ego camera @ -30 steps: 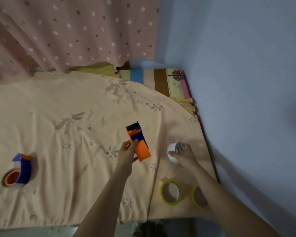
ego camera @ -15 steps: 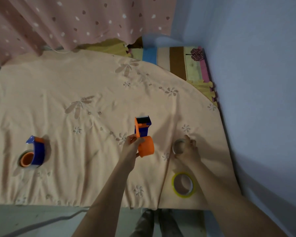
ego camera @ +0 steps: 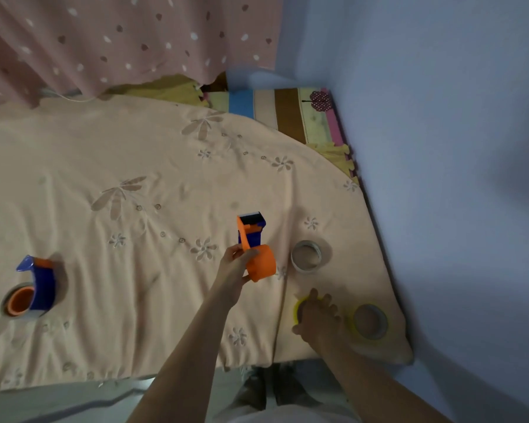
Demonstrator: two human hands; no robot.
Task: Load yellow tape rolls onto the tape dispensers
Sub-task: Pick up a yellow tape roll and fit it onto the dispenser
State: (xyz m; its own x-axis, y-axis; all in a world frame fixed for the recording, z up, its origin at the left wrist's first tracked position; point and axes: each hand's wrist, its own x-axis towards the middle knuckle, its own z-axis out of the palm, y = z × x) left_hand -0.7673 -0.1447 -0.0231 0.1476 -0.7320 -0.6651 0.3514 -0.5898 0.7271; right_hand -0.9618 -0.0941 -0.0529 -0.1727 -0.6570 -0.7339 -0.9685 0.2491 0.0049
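My left hand (ego camera: pixel 237 265) holds an orange and blue tape dispenser (ego camera: pixel 254 245) up above the bed, its orange hub bare. My right hand (ego camera: pixel 316 315) lies over a yellow tape roll (ego camera: pixel 297 306) at the bed's near edge, fingers around it; only the roll's left rim shows. Another yellow tape roll (ego camera: pixel 370 322) lies flat just right of that hand. A whitish spent roll (ego camera: pixel 307 256) lies flat beyond them. A second blue and orange dispenser (ego camera: pixel 32 290) lies on the sheet at far left.
A peach floral sheet (ego camera: pixel 135 193) covers the bed. A blue wall (ego camera: pixel 455 178) runs close along the right. A pink spotted curtain (ego camera: pixel 119 41) hangs at the back, with striped bedding (ego camera: pixel 287 111) in the corner. The bed's front edge is near my body.
My right hand has let go of the whitish roll, now lying flat, and moved back toward me onto a yellow roll. My left hand keeps the dispenser raised, turned slightly.
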